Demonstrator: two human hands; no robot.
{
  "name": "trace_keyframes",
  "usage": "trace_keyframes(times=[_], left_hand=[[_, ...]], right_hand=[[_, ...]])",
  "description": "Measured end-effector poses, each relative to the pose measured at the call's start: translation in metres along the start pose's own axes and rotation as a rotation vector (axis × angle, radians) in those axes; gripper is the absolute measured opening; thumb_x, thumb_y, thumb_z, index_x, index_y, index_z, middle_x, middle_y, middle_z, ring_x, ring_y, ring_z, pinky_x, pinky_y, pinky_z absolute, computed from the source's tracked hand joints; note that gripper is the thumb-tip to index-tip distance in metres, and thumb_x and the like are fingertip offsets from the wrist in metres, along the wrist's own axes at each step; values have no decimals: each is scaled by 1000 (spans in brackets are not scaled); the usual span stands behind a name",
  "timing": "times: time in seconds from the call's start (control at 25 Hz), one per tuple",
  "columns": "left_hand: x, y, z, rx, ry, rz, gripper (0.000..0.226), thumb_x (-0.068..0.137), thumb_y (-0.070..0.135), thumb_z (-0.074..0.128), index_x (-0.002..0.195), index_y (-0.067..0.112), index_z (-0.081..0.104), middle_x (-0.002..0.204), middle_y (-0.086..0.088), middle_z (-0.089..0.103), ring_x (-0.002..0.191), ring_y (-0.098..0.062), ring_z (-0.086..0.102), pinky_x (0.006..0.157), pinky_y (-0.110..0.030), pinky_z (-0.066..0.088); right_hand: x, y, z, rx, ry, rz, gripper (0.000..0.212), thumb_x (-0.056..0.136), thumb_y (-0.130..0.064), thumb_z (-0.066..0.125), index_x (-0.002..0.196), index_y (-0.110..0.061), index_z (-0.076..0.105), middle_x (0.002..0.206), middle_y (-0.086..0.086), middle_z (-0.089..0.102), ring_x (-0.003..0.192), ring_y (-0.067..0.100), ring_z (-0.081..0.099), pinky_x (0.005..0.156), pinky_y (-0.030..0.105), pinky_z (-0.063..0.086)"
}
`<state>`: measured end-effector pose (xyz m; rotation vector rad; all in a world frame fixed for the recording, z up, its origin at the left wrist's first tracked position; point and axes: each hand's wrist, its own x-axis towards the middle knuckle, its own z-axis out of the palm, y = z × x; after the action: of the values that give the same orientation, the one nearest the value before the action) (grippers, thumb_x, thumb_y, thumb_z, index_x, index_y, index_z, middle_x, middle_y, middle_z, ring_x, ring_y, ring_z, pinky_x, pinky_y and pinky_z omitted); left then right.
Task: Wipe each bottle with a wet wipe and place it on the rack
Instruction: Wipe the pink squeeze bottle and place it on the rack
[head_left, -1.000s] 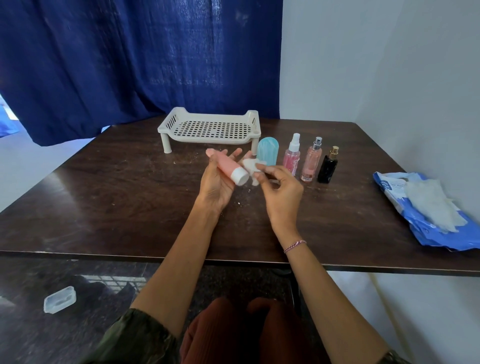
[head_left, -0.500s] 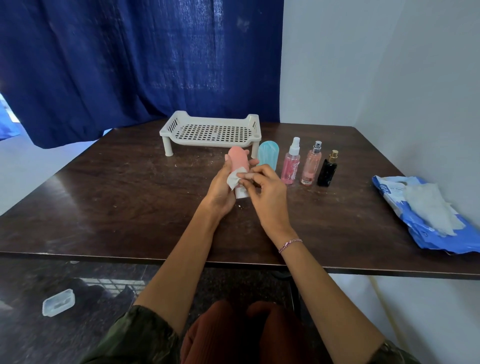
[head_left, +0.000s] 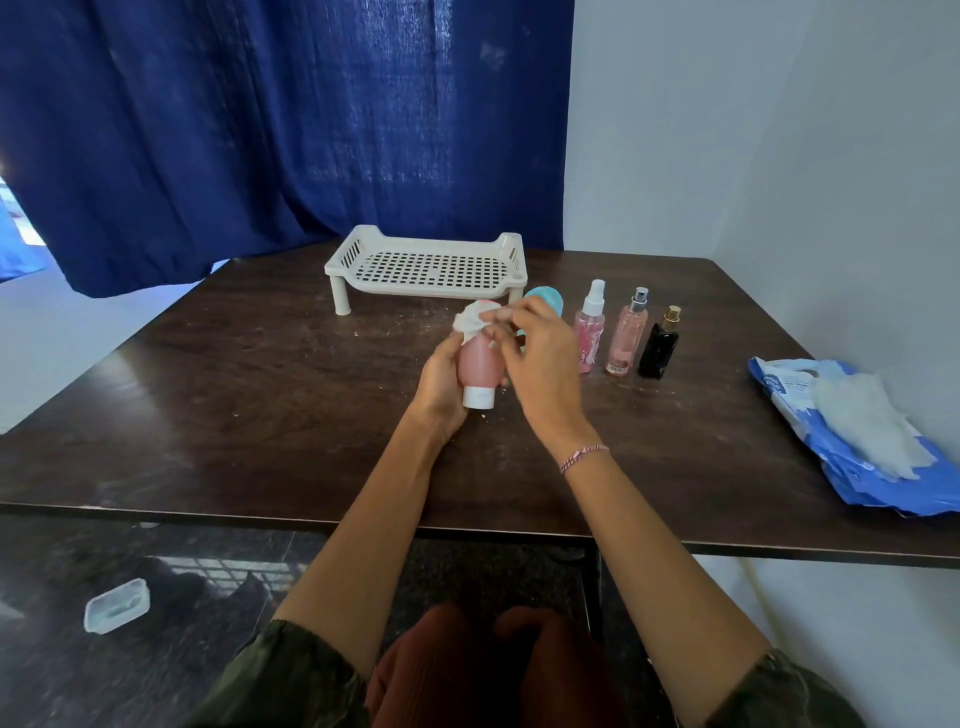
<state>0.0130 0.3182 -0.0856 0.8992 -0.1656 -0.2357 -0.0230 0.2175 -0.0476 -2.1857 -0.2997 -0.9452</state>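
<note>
My left hand (head_left: 441, 382) grips a pink squeeze bottle (head_left: 480, 366), held upside down with its white cap toward me. My right hand (head_left: 537, 358) pinches a crumpled white wet wipe (head_left: 470, 319) against the bottle's far end. Behind my hands stands the white perforated rack (head_left: 428, 267), with nothing on it. A light blue bottle (head_left: 548, 299) is mostly hidden behind my right hand. To its right stand a pink spray bottle with a white top (head_left: 591, 327), a taller pink spray bottle (head_left: 627, 332) and a small black bottle with a gold cap (head_left: 660, 345).
A blue wet-wipe pack (head_left: 795, 395) with loose wipes on it lies at the table's right edge. The dark wooden table (head_left: 234, 395) meets a white wall on the right and a blue curtain behind. A clear plastic lid (head_left: 117, 605) lies on the floor at left.
My left hand turned the pink bottle from lying sideways to cap-down toward me. My right hand moved the wipe from the cap end up along the body to the bottle's far end.
</note>
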Motion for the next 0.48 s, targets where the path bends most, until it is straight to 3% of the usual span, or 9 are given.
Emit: trace_keyframes(times=[0.2, 0.36, 0.48], left_hand=[[1, 5, -8, 12, 104, -16, 61, 93, 52, 39, 124, 1, 52, 90, -11, 62, 76, -18, 63, 67, -31, 55], [3, 1, -5, 137, 30, 52, 51, 98, 45, 34, 118, 5, 60, 96, -11, 66, 84, -18, 64, 74, -31, 54], [3, 0, -1, 325, 84, 107, 40, 102, 36, 31, 109, 13, 63, 97, -11, 67, 83, -17, 63, 72, -32, 51]], right_hand=[[-39, 3, 1, 35, -138, 1, 13, 82, -9, 67, 95, -7, 71, 96, 0, 63, 82, 1, 55, 82, 17, 49], [-29, 1, -2, 76, -44, 10, 14, 82, -9, 67, 95, -8, 72, 95, 0, 63, 84, 2, 56, 80, 13, 48], [0, -1, -9, 90, 66, 57, 14, 83, -11, 66, 96, -8, 71, 98, 2, 63, 87, 4, 57, 81, 7, 44]])
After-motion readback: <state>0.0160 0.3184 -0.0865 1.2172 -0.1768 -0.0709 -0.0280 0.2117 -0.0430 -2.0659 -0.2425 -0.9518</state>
